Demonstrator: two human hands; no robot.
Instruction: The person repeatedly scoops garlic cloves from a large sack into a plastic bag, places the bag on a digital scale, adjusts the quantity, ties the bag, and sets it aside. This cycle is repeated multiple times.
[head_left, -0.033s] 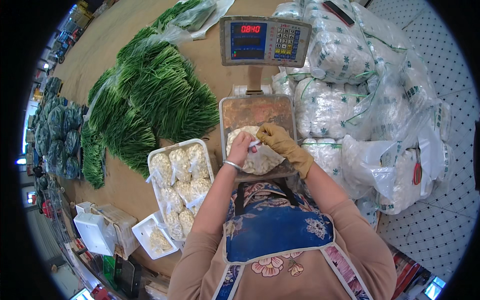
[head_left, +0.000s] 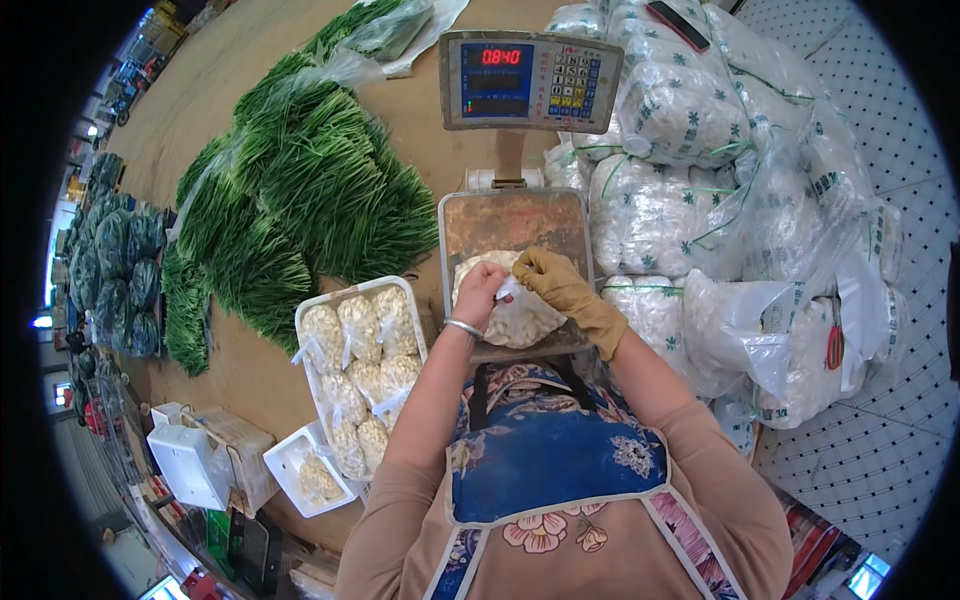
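A clear plastic bag of pale cloves (head_left: pixel 505 325) rests on the metal pan (head_left: pixel 510 215) of a scale, below its display with red digits (head_left: pixel 530 80). My left hand (head_left: pixel 482 292), bare with a silver bracelet at the wrist, is closed on the bag's gathered top. My right hand (head_left: pixel 565 295), in a tan glove, pinches the same top just right of it, partly hiding it. Left of the scale stands a white tray (head_left: pixel 420 330) holding several similar filled bags (head_left: pixel 361 330). Below that tray is a white foam box (head_left: pixel 292 485) with more cloves inside.
Piled green leafy stalks (head_left: pixel 300 190) lie at the left, dark bundles (head_left: pixel 110 280) beyond. Large wrapped white bundles (head_left: pixel 660 220) fill the right, with a phone (head_left: pixel 676 27) and red-handled scissors (head_left: pixel 835 340) on them. White boxes (head_left: pixel 190 465) stand at the lower left on the tan floor (head_left: pixel 170 90).
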